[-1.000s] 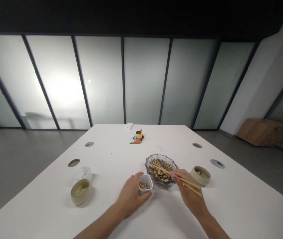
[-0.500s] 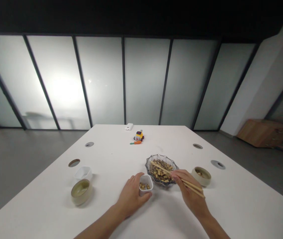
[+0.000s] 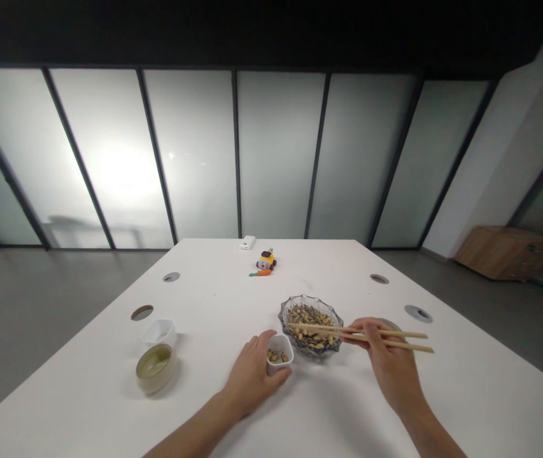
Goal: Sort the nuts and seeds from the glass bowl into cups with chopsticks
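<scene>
My left hand [image 3: 251, 376] is wrapped round a small white cup [image 3: 279, 352] that holds a few nuts. Just right of it stands a clear glass bowl [image 3: 310, 321] filled with seeds and nuts. My right hand [image 3: 390, 366] grips a pair of wooden chopsticks [image 3: 361, 337]; they lie nearly level, tips over the glass bowl's near side. A beige bowl is mostly hidden behind my right hand.
At the left stand a beige bowl [image 3: 155, 367] and a small white dish [image 3: 159, 331]. A toy car [image 3: 266, 259], a toy carrot [image 3: 260, 273] and a white box [image 3: 247, 242] lie at the white table's [image 3: 214, 299] far end. Round cable holes [image 3: 142, 312] mark both sides.
My right hand has shifted right and turned, swinging the chopsticks from a slant to nearly level across the glass bowl. It now covers the beige bowl at right. My left hand has stayed put.
</scene>
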`<state>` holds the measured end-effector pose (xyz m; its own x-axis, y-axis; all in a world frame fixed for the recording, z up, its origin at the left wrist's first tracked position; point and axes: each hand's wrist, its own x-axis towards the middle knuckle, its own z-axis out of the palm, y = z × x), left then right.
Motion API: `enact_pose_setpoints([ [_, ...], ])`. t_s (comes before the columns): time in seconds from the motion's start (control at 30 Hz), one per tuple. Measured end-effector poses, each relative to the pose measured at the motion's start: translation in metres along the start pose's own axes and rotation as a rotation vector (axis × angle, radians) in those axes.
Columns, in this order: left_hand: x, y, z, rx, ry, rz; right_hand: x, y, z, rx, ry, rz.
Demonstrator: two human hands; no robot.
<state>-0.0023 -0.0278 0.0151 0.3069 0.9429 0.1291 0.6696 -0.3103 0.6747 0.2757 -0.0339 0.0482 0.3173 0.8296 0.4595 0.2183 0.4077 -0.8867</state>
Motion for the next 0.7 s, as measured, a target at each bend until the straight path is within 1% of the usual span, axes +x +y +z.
enact_pose_setpoints([
  [0.07, 0.000, -0.001, 0.000, 0.004, -0.003, 0.009, 0.002, -0.005, -0.005, -0.222, 0.062, -0.133],
  [0.1, 0.000, -0.001, 0.001, 0.007, -0.002, 0.015, 0.003, -0.007, -0.006, -0.323, 0.068, -0.208],
  [0.17, 0.001, -0.003, 0.002, 0.011, 0.004, 0.024, 0.002, -0.011, -0.007, -0.440, 0.035, -0.330],
  [0.2, 0.001, -0.003, 0.002, 0.012, 0.007, 0.026, 0.001, -0.013, -0.006, -0.460, 0.008, -0.364],
  [0.27, 0.001, -0.004, 0.003, 0.010, 0.007, 0.025, -0.002, -0.015, -0.002, -0.466, -0.049, -0.375],
  [0.5, 0.001, -0.004, 0.003, 0.002, 0.002, 0.017, -0.009, -0.011, 0.006, -0.411, -0.185, -0.328],
  [0.6, 0.001, -0.005, 0.003, 0.003, 0.007, 0.020, -0.006, -0.009, 0.004, -0.397, -0.190, -0.317],
  [0.7, 0.001, -0.005, 0.003, 0.003, 0.008, 0.024, -0.001, -0.007, 0.000, -0.421, -0.136, -0.317],
])
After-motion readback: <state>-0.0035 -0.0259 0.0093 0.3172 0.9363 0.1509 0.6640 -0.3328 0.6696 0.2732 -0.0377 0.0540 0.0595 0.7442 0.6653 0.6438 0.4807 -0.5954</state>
